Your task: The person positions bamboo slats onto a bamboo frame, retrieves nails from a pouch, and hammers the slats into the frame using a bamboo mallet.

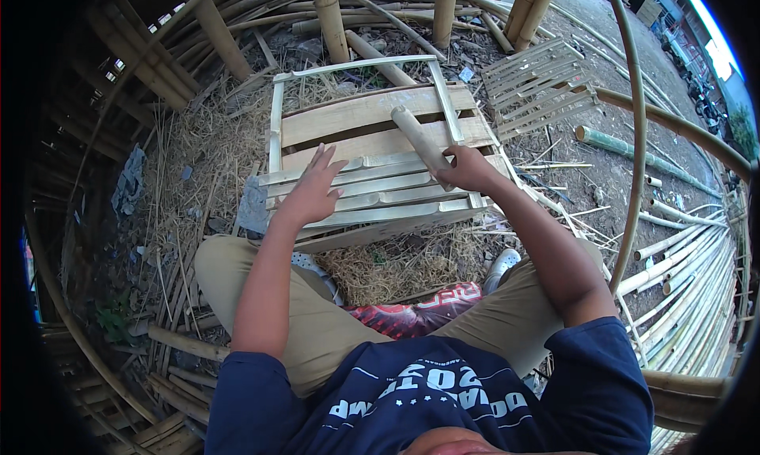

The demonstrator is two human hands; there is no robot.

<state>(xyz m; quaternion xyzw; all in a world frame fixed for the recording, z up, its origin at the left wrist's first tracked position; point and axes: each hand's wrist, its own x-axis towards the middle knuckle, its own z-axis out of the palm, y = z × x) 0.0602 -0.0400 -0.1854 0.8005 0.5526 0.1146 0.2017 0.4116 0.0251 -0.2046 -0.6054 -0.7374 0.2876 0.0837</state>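
One pale split-bamboo slatted frame (446, 102) lying across a low wooden plank bench (356, 119), seemingly for firm backing, with left hand (317, 190) spread and empty over its near slats (383, 197), perhaps for steadying, and right hand (469, 171) gripping a thick tan bamboo cylinder (416, 138) by its near end.

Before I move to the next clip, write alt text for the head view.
The person's right hand grips a thick bamboo piece over a pale slatted frame lying on wooden planks; the left hand is spread at the slats. Straw lies to the left, bamboo poles to the right.
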